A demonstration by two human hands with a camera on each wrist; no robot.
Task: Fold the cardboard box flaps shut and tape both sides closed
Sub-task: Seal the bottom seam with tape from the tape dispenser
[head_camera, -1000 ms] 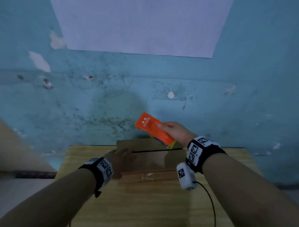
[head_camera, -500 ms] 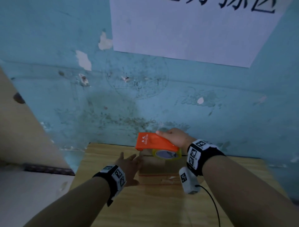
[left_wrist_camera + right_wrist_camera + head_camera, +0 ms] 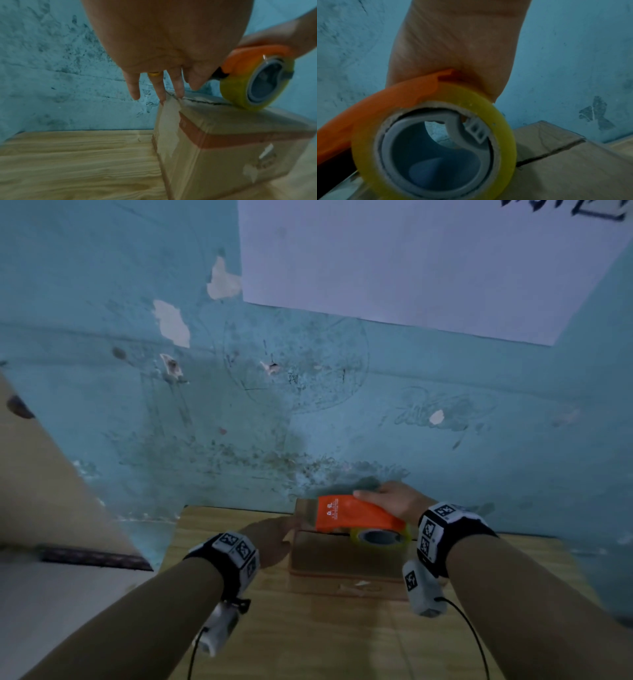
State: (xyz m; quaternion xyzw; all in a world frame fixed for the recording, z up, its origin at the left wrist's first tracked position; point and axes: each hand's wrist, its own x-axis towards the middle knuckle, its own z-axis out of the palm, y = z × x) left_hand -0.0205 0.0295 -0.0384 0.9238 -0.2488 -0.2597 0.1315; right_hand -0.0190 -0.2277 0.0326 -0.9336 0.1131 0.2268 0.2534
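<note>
A brown cardboard box (image 3: 339, 556) (image 3: 240, 142) (image 3: 573, 175) stands on the wooden table with its top flaps folded down, a dark seam between them. My right hand (image 3: 394, 499) (image 3: 453, 54) grips an orange tape dispenser (image 3: 349, 513) (image 3: 254, 54) with a yellow tape roll (image 3: 380, 537) (image 3: 254, 86) (image 3: 436, 147), and the roll rests on the seam. My left hand (image 3: 270, 539) (image 3: 159, 83) has straight fingers touching the box's upper left edge, where a strip of clear tape (image 3: 169, 121) runs down the left side.
The wooden table (image 3: 308, 628) (image 3: 77, 162) meets a scuffed teal wall (image 3: 239, 405). A large white paper sheet (image 3: 411, 261) hangs on the wall above. A cable (image 3: 469, 631) trails from my right wrist camera over the table.
My right hand has brought the dispenser down from the air onto the box top. My left hand has slid from the box top to its left edge. The head view has tilted upward.
</note>
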